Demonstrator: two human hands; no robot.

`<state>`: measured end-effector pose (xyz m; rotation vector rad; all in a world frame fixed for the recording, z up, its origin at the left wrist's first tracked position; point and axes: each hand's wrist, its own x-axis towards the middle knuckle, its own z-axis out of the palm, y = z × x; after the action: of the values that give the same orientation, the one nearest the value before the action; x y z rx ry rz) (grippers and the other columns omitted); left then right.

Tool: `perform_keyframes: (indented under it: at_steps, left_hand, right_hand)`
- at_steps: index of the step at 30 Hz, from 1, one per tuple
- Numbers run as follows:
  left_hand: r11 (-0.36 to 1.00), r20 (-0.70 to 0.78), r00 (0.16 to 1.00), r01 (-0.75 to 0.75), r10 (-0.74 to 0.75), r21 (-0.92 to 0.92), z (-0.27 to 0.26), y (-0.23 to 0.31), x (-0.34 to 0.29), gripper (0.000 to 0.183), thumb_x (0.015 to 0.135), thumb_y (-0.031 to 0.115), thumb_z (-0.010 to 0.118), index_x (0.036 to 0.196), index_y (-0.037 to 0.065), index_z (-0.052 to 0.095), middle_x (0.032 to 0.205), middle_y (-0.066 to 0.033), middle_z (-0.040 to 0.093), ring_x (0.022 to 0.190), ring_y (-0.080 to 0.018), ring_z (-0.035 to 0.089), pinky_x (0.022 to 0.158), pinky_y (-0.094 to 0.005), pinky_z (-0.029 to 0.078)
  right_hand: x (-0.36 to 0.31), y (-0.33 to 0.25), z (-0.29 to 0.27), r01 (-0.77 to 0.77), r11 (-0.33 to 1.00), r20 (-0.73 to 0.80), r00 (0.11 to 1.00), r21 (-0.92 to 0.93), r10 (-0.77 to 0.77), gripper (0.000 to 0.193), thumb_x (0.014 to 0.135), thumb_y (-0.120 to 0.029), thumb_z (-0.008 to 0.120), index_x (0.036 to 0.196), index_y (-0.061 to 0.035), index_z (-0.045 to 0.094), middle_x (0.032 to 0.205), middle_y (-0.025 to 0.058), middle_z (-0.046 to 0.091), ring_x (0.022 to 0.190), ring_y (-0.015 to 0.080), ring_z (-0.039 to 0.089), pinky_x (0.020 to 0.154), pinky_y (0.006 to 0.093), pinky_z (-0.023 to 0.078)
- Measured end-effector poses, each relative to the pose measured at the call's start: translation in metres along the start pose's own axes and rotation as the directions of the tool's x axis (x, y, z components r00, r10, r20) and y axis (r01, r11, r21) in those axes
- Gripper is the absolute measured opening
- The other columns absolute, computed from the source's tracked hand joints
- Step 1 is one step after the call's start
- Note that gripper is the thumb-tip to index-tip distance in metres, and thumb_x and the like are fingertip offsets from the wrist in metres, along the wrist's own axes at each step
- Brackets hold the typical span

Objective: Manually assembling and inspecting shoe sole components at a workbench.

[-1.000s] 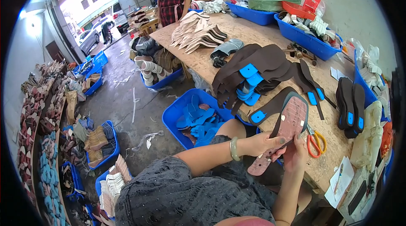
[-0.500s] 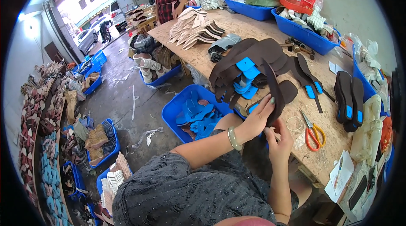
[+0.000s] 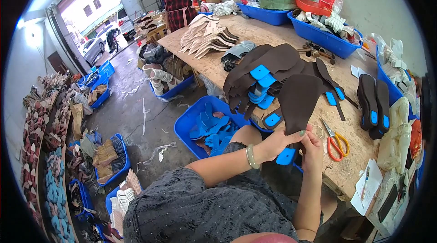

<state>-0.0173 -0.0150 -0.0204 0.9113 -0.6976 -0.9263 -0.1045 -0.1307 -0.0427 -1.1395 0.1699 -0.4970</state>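
Note:
In front of me, at the near table edge, I hold up a dark brown shoe insole (image 3: 298,99), its broad end upward and its flat face toward me. My left hand (image 3: 273,146), a pale bangle at its wrist, pinches the narrow part with the thumb on top. Against the same part, beside the left thumb, are the closed fingers of my right hand (image 3: 312,149). A blue patch (image 3: 286,156) shows below my left hand. Just behind lies a pile of brown insoles (image 3: 246,72), several with blue patches. Scissors (image 3: 336,140) with red and yellow handles lie to the right.
A blue tub (image 3: 180,127) of blue cut pieces stands below the table's left edge. Stacked insoles (image 3: 375,106) sit at the table's right. Blue bins (image 3: 325,38) line the back, near a pale stack of curved pieces (image 3: 207,36). A person in a checked apron (image 3: 177,6) stands beyond.
The insole has turned from edge-on to face me, and my hands have come together lower on it. The blue patch now shows below. The person in the apron has raised an arm.

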Motion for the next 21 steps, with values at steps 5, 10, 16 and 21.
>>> perform_keyframes:
  at_steps: [5,10,16,21]
  left_hand:
    - [0.987,-0.084,0.996,-0.021,0.008,-0.157,-0.008,0.004,0.001,0.031,0.095,0.022,0.056,0.118,0.001,0.056,0.113,-0.0079,0.06,0.108,-0.016,0.056,0.093,-0.0325,0.046]
    - [0.998,-0.07,0.998,-0.004,-0.001,-0.064,-0.012,0.007,-0.006,0.028,0.094,0.02,0.056,0.113,0.0,0.057,0.107,-0.008,0.062,0.103,-0.0158,0.058,0.09,-0.0312,0.047]
    - [0.996,-0.082,0.993,-0.076,0.08,0.047,-0.01,-0.001,-0.01,0.026,0.093,0.015,0.056,0.113,0.0,0.058,0.105,-0.0075,0.062,0.099,-0.015,0.059,0.088,-0.0296,0.047]
    - [0.999,-0.178,0.983,-0.044,0.048,0.028,-0.025,0.021,0.0,0.036,0.094,0.029,0.053,0.111,-0.002,0.059,0.093,-0.0141,0.065,0.081,-0.022,0.066,0.068,-0.0395,0.055]
  right_hand:
    - [-0.007,0.017,-0.006,-0.12,0.987,0.018,0.993,0.104,0.119,0.026,0.092,-0.014,0.058,0.111,0.0035,0.062,0.101,0.0048,0.065,0.09,0.0106,0.06,0.081,0.0248,0.046]
    - [-0.013,0.015,0.009,-0.008,0.996,0.063,0.998,-0.087,0.014,0.033,0.092,-0.014,0.057,0.119,0.005,0.058,0.111,0.0079,0.064,0.1,0.013,0.06,0.088,0.0267,0.046]
    - [-0.006,0.035,-0.01,-0.058,0.987,-0.003,0.998,-0.15,0.058,0.036,0.092,-0.017,0.056,0.12,0.0059,0.057,0.131,0.0134,0.053,0.121,0.0184,0.047,0.101,0.0305,0.035]
    - [0.0,0.024,-0.016,-0.126,0.992,0.135,0.983,-0.005,0.125,0.048,0.094,-0.035,0.053,0.127,0.0004,0.052,0.118,0.0068,0.059,0.109,0.0136,0.055,0.089,0.0288,0.045]
